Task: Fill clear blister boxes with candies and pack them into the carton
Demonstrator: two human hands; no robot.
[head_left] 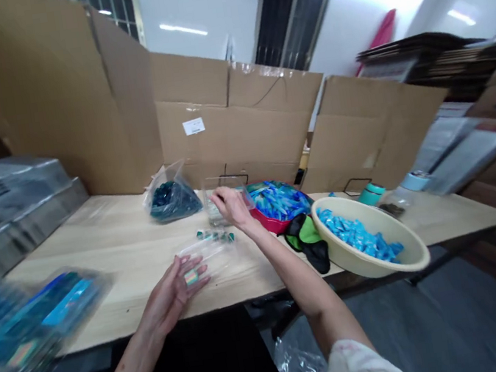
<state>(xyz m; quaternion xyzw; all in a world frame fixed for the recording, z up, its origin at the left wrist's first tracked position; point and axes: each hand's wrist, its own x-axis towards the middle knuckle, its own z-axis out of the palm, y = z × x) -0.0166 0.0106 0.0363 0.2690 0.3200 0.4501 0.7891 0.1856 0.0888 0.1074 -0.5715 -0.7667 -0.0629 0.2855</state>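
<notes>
My left hand (176, 291) is palm up over the front of the table, a small pale striped block (191, 276) lying against its fingers. Just beyond those fingers is a clear plastic tray (213, 251), blurred, with small dark green pieces (215, 235) along its far end. My right hand (232, 206) reaches to a clear plastic box (215, 212), its fingers bent and pinched together at the box; anything between them is hidden. A red basin (272, 224) full of blue slender pieces (277, 199) stands to the right of this hand.
A clear bag of dark teal pieces (171, 201) stands at the back. On the right, a cream basin (411, 249) holds blue packets (361, 235), beside a black-and-green cloth item (308, 240). Filled clear packs (67, 297) lie left. Cardboard panels (231, 133) line the back.
</notes>
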